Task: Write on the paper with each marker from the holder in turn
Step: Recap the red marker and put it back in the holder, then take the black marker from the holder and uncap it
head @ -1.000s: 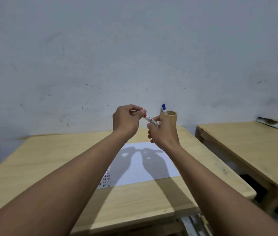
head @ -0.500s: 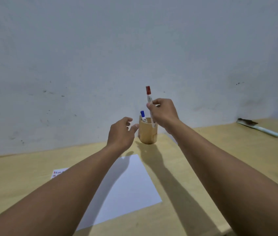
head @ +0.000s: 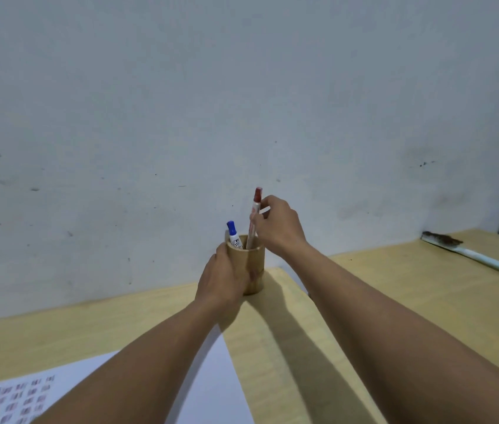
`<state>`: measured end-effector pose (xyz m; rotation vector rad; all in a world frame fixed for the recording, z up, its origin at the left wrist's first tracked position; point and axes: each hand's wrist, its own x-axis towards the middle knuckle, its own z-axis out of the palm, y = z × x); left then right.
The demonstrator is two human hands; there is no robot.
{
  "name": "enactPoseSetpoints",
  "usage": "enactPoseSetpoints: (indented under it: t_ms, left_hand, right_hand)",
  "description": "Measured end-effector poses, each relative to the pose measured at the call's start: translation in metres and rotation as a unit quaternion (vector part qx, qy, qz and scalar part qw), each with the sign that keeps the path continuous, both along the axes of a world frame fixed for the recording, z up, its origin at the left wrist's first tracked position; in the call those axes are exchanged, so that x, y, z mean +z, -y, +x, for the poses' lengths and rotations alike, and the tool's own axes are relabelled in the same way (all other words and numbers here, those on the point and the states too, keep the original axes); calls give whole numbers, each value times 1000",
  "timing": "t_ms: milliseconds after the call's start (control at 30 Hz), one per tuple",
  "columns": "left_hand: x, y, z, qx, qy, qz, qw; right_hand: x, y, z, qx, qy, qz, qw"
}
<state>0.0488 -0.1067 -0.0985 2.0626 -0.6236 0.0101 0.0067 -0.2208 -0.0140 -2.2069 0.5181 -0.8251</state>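
Now right hand (head: 278, 224) pinches the red-capped marker (head: 254, 217), tip hidden inside the bamboo holder (head: 249, 267); left hand (head: 222, 278) wraps it at nine o'clock, fingers unseen.

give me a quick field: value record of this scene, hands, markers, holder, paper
left hand: wrapped around the side of the holder, steadying it
right hand: pinching the red marker by its upper part
red marker: capped, nearly upright, lower end inside the holder
blue marker: capped, standing in the holder, leaning left, untouched
holder: wooden cup, upright on the desk near the wall
paper: flat on the desk, rows of red and blue marks at its left corner
desk: light wood
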Motion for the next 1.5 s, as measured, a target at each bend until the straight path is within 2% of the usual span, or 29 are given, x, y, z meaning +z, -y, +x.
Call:
enactPoseSetpoints:
  t_ms: [267, 467, 667, 867, 1067, 1267, 1500]
  left_hand:
    - [-7, 11, 2, 7, -20, -37, 999]
    - [-9, 10, 5, 7, -20, -22, 1000]
    - [-14, 9, 11, -3, -14, -39, 999]
    - [-18, 6, 21, -33, -23, -57, 998]
    - [-22, 7, 24, -45, -19, -73, 996]
    - [-21, 7, 23, -48, -23, -71, 996]
    - [-17, 5, 18, -39, -18, -59, 997]
  right_hand:
    - [-23, 10, 15, -12, -90, -3, 996]
    - [-21, 11, 18, -13, -98, 17, 995]
    - [-15, 17, 27, 3, -84, -17, 996]
    - [-11, 22, 31, 92, -94, -79, 988]
    - [-7, 26, 35, 137, -118, -125, 976]
    - [0, 28, 36, 135, -144, -155, 968]
    - [-7, 37, 25, 133, -141, -67, 979]
